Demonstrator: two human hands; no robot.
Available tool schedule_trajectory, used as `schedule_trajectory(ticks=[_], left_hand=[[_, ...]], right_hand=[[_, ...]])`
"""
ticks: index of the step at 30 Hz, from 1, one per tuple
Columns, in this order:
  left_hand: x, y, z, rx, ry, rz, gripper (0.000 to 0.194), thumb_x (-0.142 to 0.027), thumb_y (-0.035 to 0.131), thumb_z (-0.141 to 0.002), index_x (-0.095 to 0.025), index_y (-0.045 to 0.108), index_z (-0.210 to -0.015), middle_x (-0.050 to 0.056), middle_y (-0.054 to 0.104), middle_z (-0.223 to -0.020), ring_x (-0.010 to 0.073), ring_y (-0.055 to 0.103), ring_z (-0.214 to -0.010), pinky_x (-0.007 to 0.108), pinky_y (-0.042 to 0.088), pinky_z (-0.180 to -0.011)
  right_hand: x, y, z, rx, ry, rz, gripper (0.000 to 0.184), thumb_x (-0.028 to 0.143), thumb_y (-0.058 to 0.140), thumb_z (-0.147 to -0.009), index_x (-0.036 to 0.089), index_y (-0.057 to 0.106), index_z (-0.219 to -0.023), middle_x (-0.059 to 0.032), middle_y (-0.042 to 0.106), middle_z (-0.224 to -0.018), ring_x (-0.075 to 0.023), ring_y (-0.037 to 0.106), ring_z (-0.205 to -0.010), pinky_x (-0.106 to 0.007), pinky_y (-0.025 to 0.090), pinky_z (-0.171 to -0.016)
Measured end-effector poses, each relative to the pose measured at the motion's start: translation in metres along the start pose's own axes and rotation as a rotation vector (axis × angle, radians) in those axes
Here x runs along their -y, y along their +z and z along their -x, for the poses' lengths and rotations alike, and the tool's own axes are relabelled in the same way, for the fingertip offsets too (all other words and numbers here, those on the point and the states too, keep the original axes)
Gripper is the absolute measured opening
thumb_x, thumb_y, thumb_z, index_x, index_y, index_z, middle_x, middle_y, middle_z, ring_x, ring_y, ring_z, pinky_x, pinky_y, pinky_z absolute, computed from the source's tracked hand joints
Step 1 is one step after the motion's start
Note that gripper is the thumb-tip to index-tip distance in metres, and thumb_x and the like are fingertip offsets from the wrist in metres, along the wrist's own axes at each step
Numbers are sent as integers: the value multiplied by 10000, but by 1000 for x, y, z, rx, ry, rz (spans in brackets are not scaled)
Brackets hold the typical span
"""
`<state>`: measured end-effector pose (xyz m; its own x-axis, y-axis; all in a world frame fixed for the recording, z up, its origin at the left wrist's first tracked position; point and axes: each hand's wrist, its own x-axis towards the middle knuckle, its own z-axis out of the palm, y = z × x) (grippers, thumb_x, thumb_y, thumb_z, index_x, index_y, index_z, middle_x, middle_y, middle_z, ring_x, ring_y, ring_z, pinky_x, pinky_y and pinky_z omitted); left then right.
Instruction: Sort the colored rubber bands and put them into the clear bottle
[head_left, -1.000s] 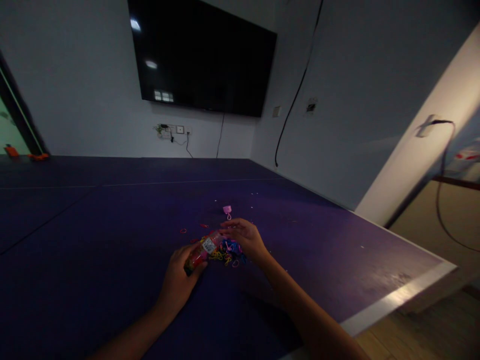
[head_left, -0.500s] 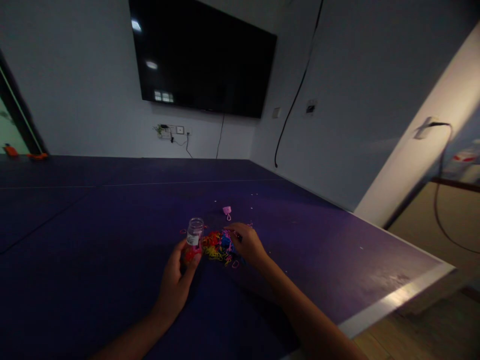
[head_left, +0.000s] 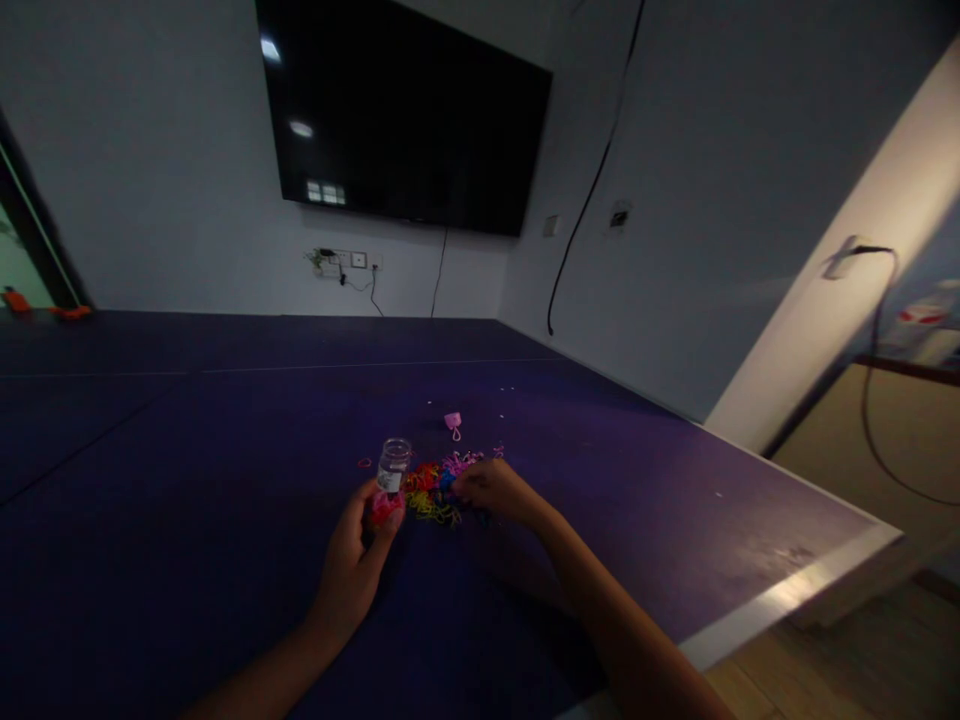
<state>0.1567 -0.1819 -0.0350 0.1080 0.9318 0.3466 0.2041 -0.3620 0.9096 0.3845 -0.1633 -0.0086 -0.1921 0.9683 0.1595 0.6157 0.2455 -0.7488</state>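
Note:
My left hand is wrapped round a small clear jar, which stands upright with its mouth uncovered. A white label is on its side, and red and pink bits fill the bottom. To the right lies a pile of small rubber bands in red, yellow, blue and pink. My right hand is at the pile's right side with fingers drawn together; what is between the fingertips is hidden. Beyond the pile rests a pink lid with a loop.
The dark purple table has a pale edge at the right. Small white scraps and a single pinkish band lie about. A television hangs on the far wall, and a black cable dangles at the right wall.
My right hand has lowered slightly into the right side of the rubber band pile. The jar in my left hand has barely shifted. A pink band near the pile's front no longer shows.

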Motion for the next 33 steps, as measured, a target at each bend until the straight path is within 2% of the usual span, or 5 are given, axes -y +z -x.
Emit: schedule_trajectory(ticks=[5,12,18,25,33], left_hand=[[-2,0,0,-3,-2,-6,461,-485,512,-780,-196,484,-1139,85,611,-1094,234,574,-1013,385,420,-904],[-3,0,0,-6,-16,-42,479,-484,531,-765,-187,494,-1139,95,611,-1098,247,569,-1029,393,425,-902],[4,1,-2,-8,10,-38,467,-475,547,-751,-196,505,-1123,88,602,-1117,240,564,-1036,398,412,-920],[1,0,-1,-22,0,-48,477,-473,560,-738,-188,514,-1117,85,616,-1093,243,580,-1013,390,431,-897],[3,0,-3,19,-19,-29,470,-465,556,-750,-195,494,-1130,85,601,-1115,236,563,-1036,397,415,-920]], right_hand=[[6,-4,-1,-149,-24,32,321,398,517,-795,137,662,-677,-19,641,-593,-105,553,-509,-189,379,-462],[13,9,6,283,82,-200,441,520,485,-788,129,655,-675,-41,661,-598,-107,598,-491,-175,415,-415],[4,1,-3,-82,60,-131,455,521,452,-803,139,658,-666,-47,667,-604,-115,598,-509,-189,415,-429],[0,-12,8,356,244,-137,570,625,446,-751,133,590,-503,-28,578,-422,-97,523,-353,-187,391,-372],[-5,3,-8,-206,-99,82,289,357,491,-823,155,677,-731,-36,674,-690,-138,608,-628,-231,443,-561]])
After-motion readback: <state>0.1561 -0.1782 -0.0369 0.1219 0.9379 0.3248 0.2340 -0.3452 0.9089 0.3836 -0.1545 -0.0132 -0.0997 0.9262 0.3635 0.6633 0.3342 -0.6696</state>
